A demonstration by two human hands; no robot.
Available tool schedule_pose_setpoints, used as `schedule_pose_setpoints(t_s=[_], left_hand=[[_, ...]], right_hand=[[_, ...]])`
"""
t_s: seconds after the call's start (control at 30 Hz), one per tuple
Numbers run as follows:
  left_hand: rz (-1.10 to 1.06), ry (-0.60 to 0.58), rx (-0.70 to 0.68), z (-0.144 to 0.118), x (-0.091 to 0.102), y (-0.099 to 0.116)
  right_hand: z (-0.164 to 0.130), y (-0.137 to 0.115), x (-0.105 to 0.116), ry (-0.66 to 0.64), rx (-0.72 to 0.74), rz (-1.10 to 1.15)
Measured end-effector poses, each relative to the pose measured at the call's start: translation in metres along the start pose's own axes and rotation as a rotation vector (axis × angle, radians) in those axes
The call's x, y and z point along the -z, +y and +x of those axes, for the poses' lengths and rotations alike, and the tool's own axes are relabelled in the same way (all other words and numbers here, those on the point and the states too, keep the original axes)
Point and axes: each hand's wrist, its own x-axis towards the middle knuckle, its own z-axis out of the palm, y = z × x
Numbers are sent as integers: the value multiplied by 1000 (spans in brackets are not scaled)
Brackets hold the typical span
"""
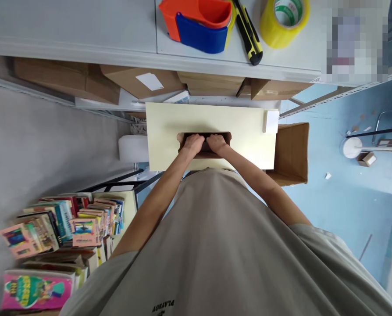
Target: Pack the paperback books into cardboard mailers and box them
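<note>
grey shirt [212,245], hands [194,144] [216,143] at box [205,155], fingertips hidden

One left hand [194,144] and one right hand [217,143]; one small open box [209,155]; one tape dispenser [201,33], one tape roll [276,33], one utility knife [247,33]; one white block [271,121]; one large open carton [293,151]; at least four shelved cartons [212,84].

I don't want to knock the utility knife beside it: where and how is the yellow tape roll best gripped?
I'd take the yellow tape roll by its right-hand wall, coming from above with the right hand: thumb in the hole, fingers outside. It lies flat with its hole facing up, and the utility knife is close on its left.
</note>
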Motion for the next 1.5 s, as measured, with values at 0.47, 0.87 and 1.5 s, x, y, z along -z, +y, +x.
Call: schedule_pose_setpoints(t_s=[0.47,0.87,1.5], left_hand=[[-501,758,96,-108,-23,-80],[-557,528,19,-67,-32,-68],[-526,397,-24,-69,-25,-61]], right_hand=[[-123,105,-48,614,-158,644],[-50,80,-70,466,52,622],[-92,76,-69,378,-46,396]])
